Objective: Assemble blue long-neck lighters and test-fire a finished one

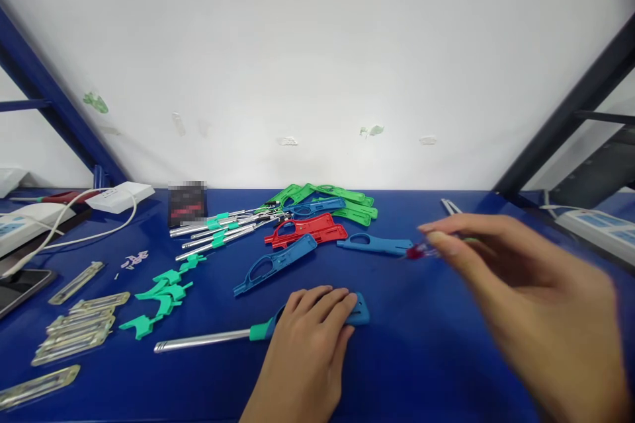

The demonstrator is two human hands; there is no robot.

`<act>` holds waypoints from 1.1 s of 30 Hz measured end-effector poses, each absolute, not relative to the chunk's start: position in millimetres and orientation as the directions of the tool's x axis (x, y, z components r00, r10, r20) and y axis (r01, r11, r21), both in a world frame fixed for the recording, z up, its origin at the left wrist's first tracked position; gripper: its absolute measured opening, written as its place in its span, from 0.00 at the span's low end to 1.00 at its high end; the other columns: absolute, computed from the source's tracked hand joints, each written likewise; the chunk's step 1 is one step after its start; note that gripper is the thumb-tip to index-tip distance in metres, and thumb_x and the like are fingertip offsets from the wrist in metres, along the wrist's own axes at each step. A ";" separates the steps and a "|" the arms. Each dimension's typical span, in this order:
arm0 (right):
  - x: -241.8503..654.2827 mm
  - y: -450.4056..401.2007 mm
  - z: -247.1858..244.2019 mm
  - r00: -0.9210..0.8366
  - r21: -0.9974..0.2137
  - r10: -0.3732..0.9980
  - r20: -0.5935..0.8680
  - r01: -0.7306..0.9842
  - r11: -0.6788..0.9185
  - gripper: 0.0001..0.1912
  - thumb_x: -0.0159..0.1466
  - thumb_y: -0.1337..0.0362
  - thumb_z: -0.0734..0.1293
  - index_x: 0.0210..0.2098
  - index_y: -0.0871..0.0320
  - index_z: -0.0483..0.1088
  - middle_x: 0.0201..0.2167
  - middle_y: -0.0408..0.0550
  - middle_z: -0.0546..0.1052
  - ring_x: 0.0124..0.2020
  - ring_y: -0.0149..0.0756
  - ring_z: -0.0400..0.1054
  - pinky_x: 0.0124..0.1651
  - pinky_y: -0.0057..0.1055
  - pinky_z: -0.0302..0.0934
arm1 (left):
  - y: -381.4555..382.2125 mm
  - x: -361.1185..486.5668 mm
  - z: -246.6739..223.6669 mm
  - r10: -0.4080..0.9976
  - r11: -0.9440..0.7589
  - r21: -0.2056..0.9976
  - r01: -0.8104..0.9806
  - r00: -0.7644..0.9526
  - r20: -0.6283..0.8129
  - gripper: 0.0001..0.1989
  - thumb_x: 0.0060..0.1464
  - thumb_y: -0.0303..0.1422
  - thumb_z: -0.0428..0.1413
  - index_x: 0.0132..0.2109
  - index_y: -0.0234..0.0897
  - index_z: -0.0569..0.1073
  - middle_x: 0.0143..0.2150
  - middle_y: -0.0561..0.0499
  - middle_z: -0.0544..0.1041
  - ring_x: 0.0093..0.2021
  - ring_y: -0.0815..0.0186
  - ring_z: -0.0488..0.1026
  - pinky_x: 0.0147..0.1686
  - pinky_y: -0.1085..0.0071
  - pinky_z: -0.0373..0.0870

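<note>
My left hand [310, 337] lies over a blue lighter-like handle [362, 310], fingers curled on it; a teal collar [258, 332] and a silver tube [201, 341] stick out to the left. On the right, my right hand [520, 297] is raised above the table, thumb and forefinger pinched on a small, blurred clear and red piece [421, 251]. Behind that piece lies a blue half-shell [374, 244]. Another blue half-shell [278, 264] rests beyond my left hand, near red shells [307, 231].
Green shells [347, 201] and silver tubes with teal collars [218, 231] lie at the back. Teal triggers [166, 291], clear elongated parts [77, 330] and small pink bits [135, 259] are on the left. Power strips flank the blue table [421, 357], with a phone [22, 287] at left.
</note>
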State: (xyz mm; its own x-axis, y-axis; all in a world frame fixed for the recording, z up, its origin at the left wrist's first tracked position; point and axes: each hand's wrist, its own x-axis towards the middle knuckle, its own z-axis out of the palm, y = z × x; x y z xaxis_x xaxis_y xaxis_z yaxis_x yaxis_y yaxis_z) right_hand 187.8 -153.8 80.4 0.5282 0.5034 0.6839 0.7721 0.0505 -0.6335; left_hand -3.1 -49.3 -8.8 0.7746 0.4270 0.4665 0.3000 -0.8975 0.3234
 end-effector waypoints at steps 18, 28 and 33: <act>165.6 -132.3 34.6 -0.025 -0.536 0.961 0.274 0.826 0.174 0.26 0.65 0.60 0.79 0.60 0.33 0.75 0.63 0.41 0.76 0.62 0.44 0.75 0.65 0.43 0.71 | -22.2 -80.2 -17.6 0.436 -0.862 0.067 0.503 0.667 0.604 0.13 0.70 0.31 0.56 0.59 0.44 0.75 0.50 0.48 0.83 0.48 0.54 0.81 0.48 0.55 0.79; 167.7 -111.2 34.5 0.300 -0.772 0.866 0.399 0.619 0.142 0.16 0.76 0.47 0.65 0.57 0.46 0.75 0.46 0.44 0.81 0.51 0.41 0.78 0.55 0.39 0.73 | -27.7 -53.1 36.6 0.389 -0.843 0.207 0.496 0.297 0.872 0.21 0.68 0.18 0.54 0.59 0.47 0.74 0.54 0.51 0.78 0.64 0.60 0.72 0.67 0.58 0.68; 224.4 -122.6 34.7 0.697 -0.949 0.656 0.290 0.301 0.100 0.19 0.76 0.49 0.68 0.52 0.58 0.70 0.26 0.32 0.65 0.17 0.20 0.50 0.17 0.20 0.48 | -9.7 -52.6 0.3 0.403 -0.874 0.221 0.434 0.392 0.827 0.15 0.67 0.23 0.56 0.54 0.46 0.76 0.45 0.52 0.82 0.47 0.64 0.82 0.49 0.71 0.81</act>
State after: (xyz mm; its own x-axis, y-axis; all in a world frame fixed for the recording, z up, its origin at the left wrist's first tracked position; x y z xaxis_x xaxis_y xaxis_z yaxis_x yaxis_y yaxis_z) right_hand 224.4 -122.6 34.7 0.6967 0.6562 0.2898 0.3005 0.0998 -0.9485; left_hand -52.6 -9.7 0.3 0.3917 0.4034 0.8269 0.4338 -0.8736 0.2207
